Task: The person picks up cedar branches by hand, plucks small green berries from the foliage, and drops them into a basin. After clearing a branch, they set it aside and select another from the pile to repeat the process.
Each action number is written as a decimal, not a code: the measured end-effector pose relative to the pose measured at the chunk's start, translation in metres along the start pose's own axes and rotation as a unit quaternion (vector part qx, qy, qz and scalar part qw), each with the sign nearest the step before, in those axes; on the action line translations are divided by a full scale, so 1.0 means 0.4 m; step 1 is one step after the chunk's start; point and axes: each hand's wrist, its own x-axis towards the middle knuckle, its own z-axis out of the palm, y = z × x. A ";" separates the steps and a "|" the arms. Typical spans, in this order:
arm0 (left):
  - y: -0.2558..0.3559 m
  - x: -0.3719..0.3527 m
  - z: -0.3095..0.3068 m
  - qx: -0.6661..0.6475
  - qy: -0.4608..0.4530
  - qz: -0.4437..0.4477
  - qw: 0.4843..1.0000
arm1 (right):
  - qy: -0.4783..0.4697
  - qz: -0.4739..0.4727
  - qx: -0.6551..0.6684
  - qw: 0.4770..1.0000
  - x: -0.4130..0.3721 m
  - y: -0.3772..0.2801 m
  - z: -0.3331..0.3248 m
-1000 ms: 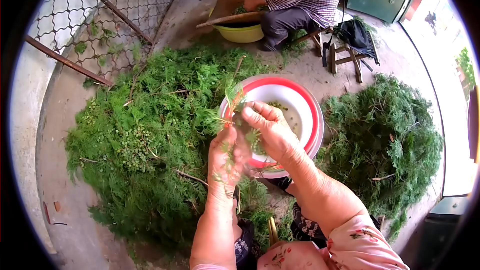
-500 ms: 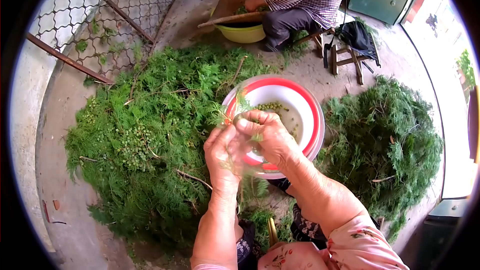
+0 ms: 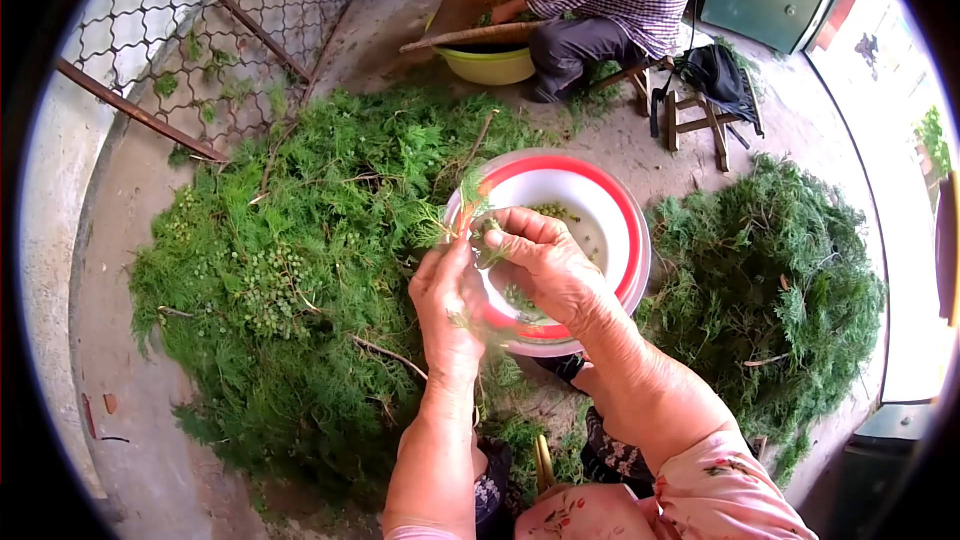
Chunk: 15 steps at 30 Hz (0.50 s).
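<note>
A white basin with a red band [image 3: 625, 210] stands in front of me, with small green berries [image 3: 555, 211] at its bottom. Above the basin's left rim, my left hand [image 3: 447, 300] is closed on a green sprig [image 3: 470, 202], whose leafy tips stick up past the fingers. Close beside it on the right is my right hand [image 3: 550, 265], thumb and fingers pinched at the sprig's side. Whatever lies between those fingertips is too small to make out. Some greenery hangs blurred below the hands.
A large heap of leafy branches [image 3: 290, 310] spreads at left, another heap [image 3: 770, 290] at right. Beyond, a person [image 3: 620, 0] sits by a yellow basin [image 3: 487, 65]. A black bag [image 3: 715, 75] rests on a wooden stool [image 3: 700, 125]. Wire mesh [image 3: 230, 20] stands at back left.
My right hand has shifted slightly right and down, its fingertips now apart from my left hand's. The sprig shows more upright above my left fingers.
</note>
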 end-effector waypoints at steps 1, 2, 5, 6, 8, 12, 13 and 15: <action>-0.001 0.000 0.005 0.020 0.007 0.013 1.000 | 0.025 -0.013 -0.054 0.998 0.009 0.013 -0.010; 0.000 0.000 0.008 0.039 0.014 0.027 0.999 | 0.028 -0.018 -0.071 0.997 0.012 0.020 -0.017; 0.000 0.002 -0.006 0.017 -0.010 -0.007 1.000 | 0.046 -0.020 -0.052 0.997 0.011 0.020 -0.013; 0.000 0.002 -0.007 0.006 -0.015 -0.026 1.000 | 0.056 -0.011 0.003 0.998 0.009 0.014 -0.003; 0.009 -0.011 0.017 -0.063 -0.023 -0.044 0.997 | 0.077 0.003 0.079 0.994 0.007 0.014 0.008; -0.008 0.014 -0.024 -0.259 -0.194 -0.063 0.944 | 0.156 -0.019 0.186 0.970 0.028 0.031 -0.029; 0.004 0.001 -0.022 -0.223 -0.180 -0.045 0.957 | 0.163 -0.035 0.174 0.970 0.038 0.023 -0.057; 0.014 -0.013 -0.026 -0.161 -0.144 -0.026 0.976 | 0.211 -0.052 0.098 0.971 0.041 -0.006 -0.075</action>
